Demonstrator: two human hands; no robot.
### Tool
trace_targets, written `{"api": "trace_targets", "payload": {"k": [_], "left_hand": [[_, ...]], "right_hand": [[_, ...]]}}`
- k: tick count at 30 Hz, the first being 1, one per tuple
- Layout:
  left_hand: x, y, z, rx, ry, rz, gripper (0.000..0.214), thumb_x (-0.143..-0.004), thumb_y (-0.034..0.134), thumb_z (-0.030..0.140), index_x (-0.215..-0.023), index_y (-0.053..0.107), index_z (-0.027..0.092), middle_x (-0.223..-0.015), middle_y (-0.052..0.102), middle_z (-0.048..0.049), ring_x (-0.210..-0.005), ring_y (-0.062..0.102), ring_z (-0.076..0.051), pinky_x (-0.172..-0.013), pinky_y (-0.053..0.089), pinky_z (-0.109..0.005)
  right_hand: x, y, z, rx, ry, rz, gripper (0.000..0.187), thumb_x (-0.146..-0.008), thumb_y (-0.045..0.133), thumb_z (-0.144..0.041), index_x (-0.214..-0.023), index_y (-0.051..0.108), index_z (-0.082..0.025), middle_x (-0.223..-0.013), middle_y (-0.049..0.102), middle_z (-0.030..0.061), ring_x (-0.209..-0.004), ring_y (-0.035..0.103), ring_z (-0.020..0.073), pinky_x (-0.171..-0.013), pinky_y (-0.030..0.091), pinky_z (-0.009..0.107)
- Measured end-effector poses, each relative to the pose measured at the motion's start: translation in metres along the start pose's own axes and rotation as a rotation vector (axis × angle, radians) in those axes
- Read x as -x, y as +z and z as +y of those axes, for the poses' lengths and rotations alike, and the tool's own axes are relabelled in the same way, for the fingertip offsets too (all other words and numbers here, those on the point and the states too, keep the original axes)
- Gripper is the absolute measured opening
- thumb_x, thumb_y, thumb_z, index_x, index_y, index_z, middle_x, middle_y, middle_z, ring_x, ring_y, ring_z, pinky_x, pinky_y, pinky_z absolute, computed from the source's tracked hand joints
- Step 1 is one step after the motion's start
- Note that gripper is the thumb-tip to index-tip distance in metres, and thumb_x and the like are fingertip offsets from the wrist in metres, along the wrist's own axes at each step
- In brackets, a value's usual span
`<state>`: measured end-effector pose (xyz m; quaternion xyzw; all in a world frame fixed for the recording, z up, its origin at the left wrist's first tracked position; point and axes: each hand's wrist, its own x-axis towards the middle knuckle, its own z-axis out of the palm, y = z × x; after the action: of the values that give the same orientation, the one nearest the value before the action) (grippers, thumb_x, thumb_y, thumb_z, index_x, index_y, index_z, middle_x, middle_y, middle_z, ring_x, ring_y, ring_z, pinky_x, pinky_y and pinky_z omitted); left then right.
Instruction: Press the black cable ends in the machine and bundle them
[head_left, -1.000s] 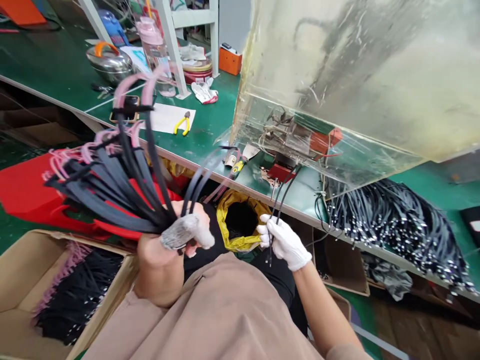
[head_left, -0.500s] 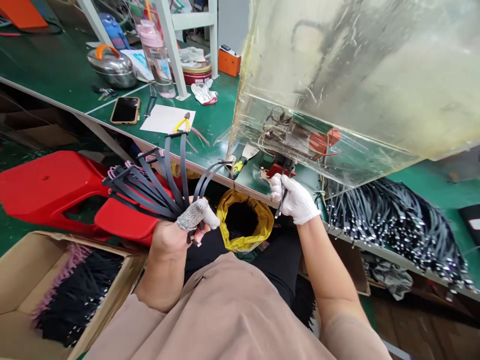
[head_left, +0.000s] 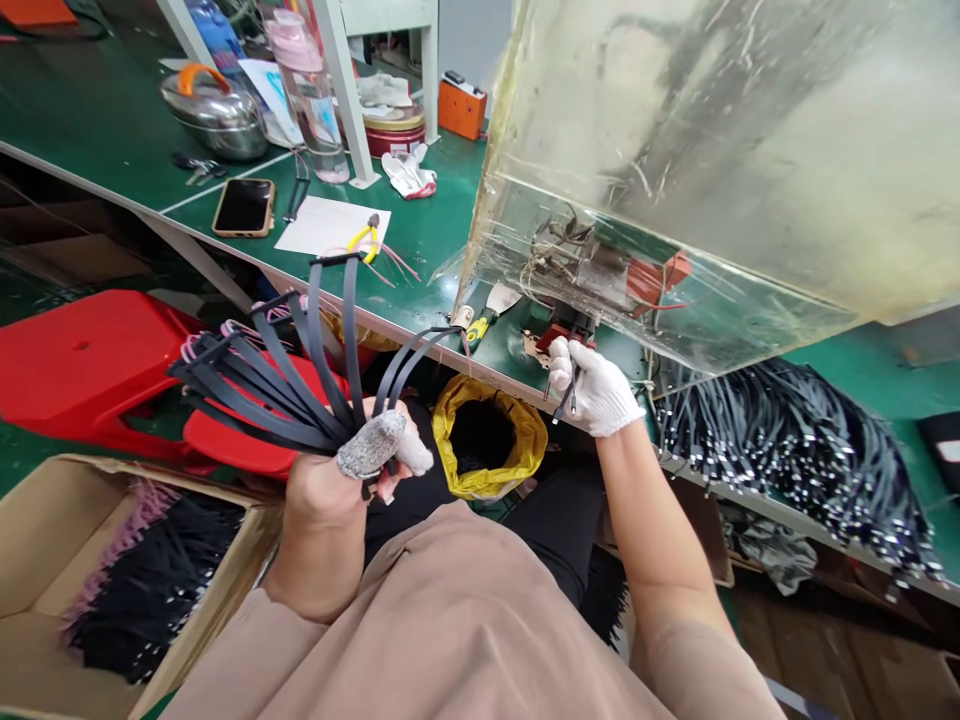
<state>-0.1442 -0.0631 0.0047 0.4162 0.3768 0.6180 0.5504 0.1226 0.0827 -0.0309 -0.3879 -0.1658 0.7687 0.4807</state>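
Observation:
My left hand [head_left: 386, 447], with grey-white covers on some fingers, is closed round a fanned bunch of flat black cables [head_left: 292, 385]. Pink wires show at the bunch's far ends. My right hand [head_left: 596, 390], in a white glove, is closed on a black cable [head_left: 568, 398] whose metal tip points down toward me. That hand is at the bench edge, just in front of a small machine with a dark red base [head_left: 559, 335]. A scratched clear plastic shield [head_left: 675, 270] hangs over the machine and partly blurs it. The cable's far end is hidden there.
A yellow-lined bin [head_left: 534, 455] stands below the bench edge. Piled black cables [head_left: 787, 450] lie at right. A carton [head_left: 37, 560] holding more cables and red stools [head_left: 90, 360] are at left. A scraper [head_left: 491, 310], yellow-handled cutters [head_left: 365, 240] and a phone [head_left: 244, 208] rest on the bench.
My left hand has moved slightly left and down with the cable bunch, which has spread a little. My right hand has shifted slightly right, still on its cable at the machine.

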Motion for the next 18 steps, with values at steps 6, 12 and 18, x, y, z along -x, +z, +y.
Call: {"api": "trace_targets", "payload": {"k": [6, 12, 18], "left_hand": [[0.002, 0.001, 0.008, -0.049, 0.014, -0.072, 0.046, -0.076, 0.075, 0.062, -0.058, 0.073, 0.020, -0.033, 0.044, -0.0012, -0.024, 0.041, -0.013, -0.029, 0.030, -0.024], [0.004, 0.000, 0.008, -0.018, -0.059, -0.095, 0.043, -0.076, 0.078, 0.060, -0.059, 0.073, 0.020, -0.036, 0.048, -0.0007, -0.022, 0.038, -0.011, -0.026, 0.027, -0.022], [0.015, -0.004, -0.009, -0.045, -0.267, -0.134, 0.049, -0.072, 0.078, 0.065, -0.060, 0.071, 0.018, -0.044, 0.057, -0.0040, -0.027, 0.041, -0.010, -0.025, 0.027, -0.022]], "right_hand": [[0.000, -0.001, -0.001, -0.042, 0.070, 0.010, 0.008, -0.099, 0.049, -0.016, -0.095, 0.057, -0.018, -0.073, 0.063, -0.0010, -0.052, 0.054, 0.0065, -0.043, 0.050, 0.013], [0.000, 0.000, -0.005, -0.051, 0.091, -0.014, 0.004, -0.098, 0.055, -0.017, -0.095, 0.057, -0.019, -0.074, 0.064, -0.0024, -0.054, 0.055, 0.0057, -0.046, 0.051, 0.012], [0.018, -0.017, 0.019, 0.098, 0.157, -0.281, 0.025, -0.096, 0.065, -0.043, -0.101, 0.062, -0.018, -0.077, 0.067, -0.0008, -0.058, 0.061, 0.0093, -0.052, 0.056, 0.020]]}}
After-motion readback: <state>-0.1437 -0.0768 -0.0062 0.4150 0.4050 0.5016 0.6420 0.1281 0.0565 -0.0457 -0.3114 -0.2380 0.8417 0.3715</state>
